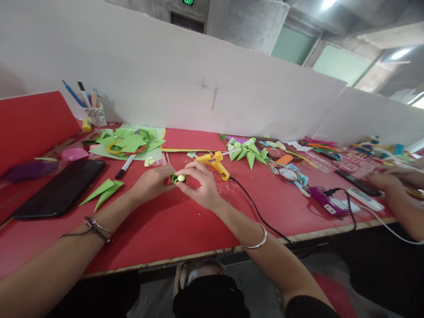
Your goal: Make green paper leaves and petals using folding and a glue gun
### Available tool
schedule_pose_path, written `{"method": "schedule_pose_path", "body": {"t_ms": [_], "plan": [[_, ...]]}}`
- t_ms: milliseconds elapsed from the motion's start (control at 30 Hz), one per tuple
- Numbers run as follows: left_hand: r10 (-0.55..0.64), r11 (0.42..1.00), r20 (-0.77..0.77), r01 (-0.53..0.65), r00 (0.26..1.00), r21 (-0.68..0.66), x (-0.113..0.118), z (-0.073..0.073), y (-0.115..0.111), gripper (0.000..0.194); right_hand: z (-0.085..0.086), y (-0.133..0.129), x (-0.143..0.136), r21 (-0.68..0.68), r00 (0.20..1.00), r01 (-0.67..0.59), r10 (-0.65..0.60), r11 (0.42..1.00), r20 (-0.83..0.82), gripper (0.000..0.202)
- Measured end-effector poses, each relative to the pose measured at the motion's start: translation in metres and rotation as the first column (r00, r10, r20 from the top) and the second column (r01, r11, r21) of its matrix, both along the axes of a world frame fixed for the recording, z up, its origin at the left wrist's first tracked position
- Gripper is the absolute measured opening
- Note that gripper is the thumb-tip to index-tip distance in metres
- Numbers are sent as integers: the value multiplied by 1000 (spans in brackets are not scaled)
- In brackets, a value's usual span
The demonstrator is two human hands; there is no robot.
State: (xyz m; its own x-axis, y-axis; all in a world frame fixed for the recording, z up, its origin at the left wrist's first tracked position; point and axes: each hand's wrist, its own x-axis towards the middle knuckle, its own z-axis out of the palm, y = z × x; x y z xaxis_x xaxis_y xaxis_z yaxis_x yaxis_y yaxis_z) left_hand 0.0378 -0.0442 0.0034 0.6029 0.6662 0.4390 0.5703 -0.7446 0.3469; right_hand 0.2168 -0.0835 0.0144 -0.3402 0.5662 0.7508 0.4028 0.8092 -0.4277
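Between my two hands, just above the red table, is a small green paper piece [175, 179] with a pale yellow-green ball [181, 178] at its end. My left hand [154, 183] has its fingers closed on the left side of the green piece. From the right, the thumb and fingers of my right hand [202, 183] pinch around the ball. Right behind my right hand lies a yellow hot glue gun [215, 164], its black cord trailing toward the table's front edge. Two folded green paper cones [103, 192] rest left of my left forearm.
A black phone [62, 187] and a marker [126, 166] lie at left. Cut green paper [130, 142] is piled behind them, near a pen cup [95, 115]. Finished green cones [251, 154] sit back right. A purple power strip [327, 204] lies right, near another person's hand [387, 183].
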Motion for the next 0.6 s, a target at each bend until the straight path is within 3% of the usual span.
{"method": "schedule_pose_path", "body": {"t_ms": [133,333,600], "plan": [[-6,1000,-60,5,998,-23,1,0,0,11,1,0,0,3,1000,15,-15,1000,16,13],[-105,994,-61,104,993,-21,1,0,1,10,2,-1,0,5,1000,-15,15,1000,-27,16],[-88,995,-28,89,996,39,0,-2,3,10,0,1,0,15,1000,4,-4,1000,4,16]]}}
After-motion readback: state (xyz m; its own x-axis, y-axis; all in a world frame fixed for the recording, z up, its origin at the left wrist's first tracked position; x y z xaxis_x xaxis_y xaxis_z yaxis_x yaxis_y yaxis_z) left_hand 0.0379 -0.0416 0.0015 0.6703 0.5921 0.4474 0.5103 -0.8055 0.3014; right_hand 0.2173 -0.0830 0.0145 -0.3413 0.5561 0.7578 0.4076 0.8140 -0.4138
